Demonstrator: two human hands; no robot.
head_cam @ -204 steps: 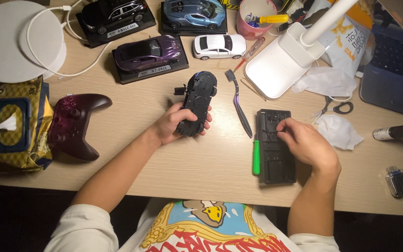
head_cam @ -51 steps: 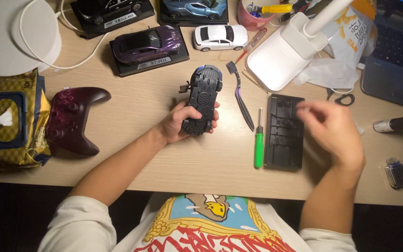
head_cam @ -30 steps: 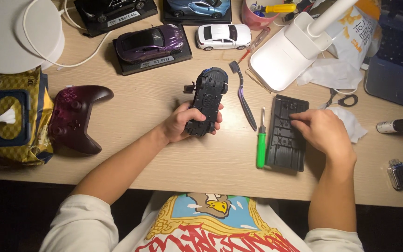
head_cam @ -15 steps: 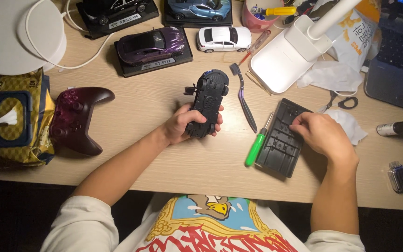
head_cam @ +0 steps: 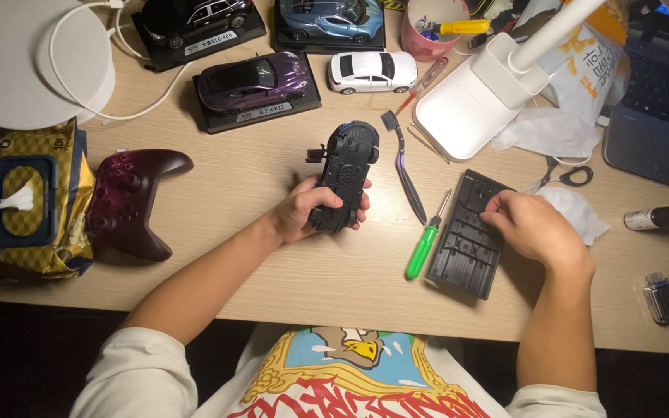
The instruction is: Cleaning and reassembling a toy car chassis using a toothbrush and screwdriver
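My left hand grips a black model car turned underside up on the wooden desk. My right hand rests on a black plastic display base, fingertips pressed to its upper right part. A green-handled screwdriver lies against the base's left edge. A dark toothbrush lies between the car and the base.
Three model cars stand at the back: black, purple, white. A maroon game controller and a wipes pack lie at left. A white lamp base, scissors, tissues and a laptop are at right.
My right hand came back onto the display base and the base turned at an angle, pushing the green screwdriver aslant. My left hand keeps its hold on the upturned car.
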